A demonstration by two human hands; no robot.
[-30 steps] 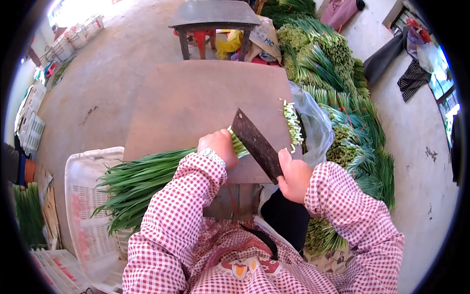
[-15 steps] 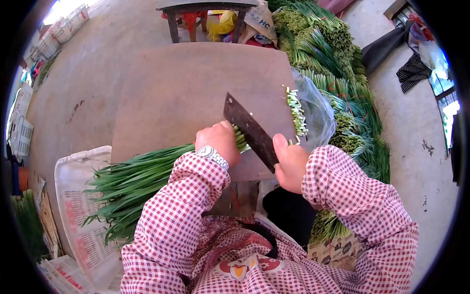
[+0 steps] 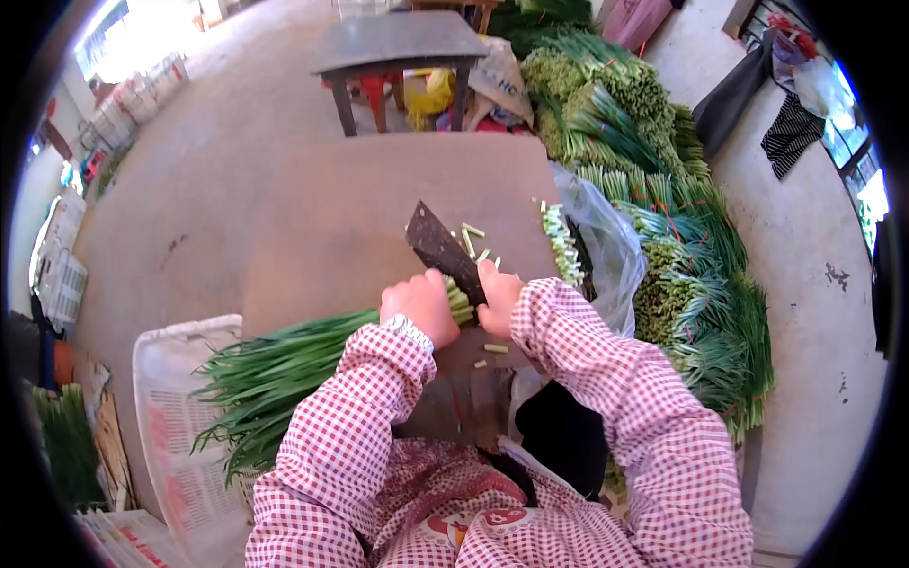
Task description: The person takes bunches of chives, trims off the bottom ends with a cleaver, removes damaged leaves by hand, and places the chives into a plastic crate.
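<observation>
My left hand [image 3: 421, 308], with a metal watch at the wrist, is closed round a bunch of garlic chives [image 3: 284, 364] near its stem end. The long green leaves trail left over the table's edge. In my right hand [image 3: 499, 301] is the handle of a dark cleaver [image 3: 443, 248], its blade slanting up and left just beyond the stem ends. Short cut stem pieces [image 3: 468, 242] lie scattered beside the blade, and one piece [image 3: 495, 348] rests nearer me. All this is on a brown tabletop [image 3: 379, 199].
A row of cut ends [image 3: 561, 241] lines the table's right edge, by a clear plastic bag [image 3: 611, 246]. Stacked bundles of greens [image 3: 682, 275] stand on the right. A white crate [image 3: 180, 407] sits at the left below the leaves. Beyond is a small dark table [image 3: 402, 43].
The view has tilted up slightly. My right hand and the cleaver have moved left, closer to my left hand. Freshly cut stem pieces now lie by the blade.
</observation>
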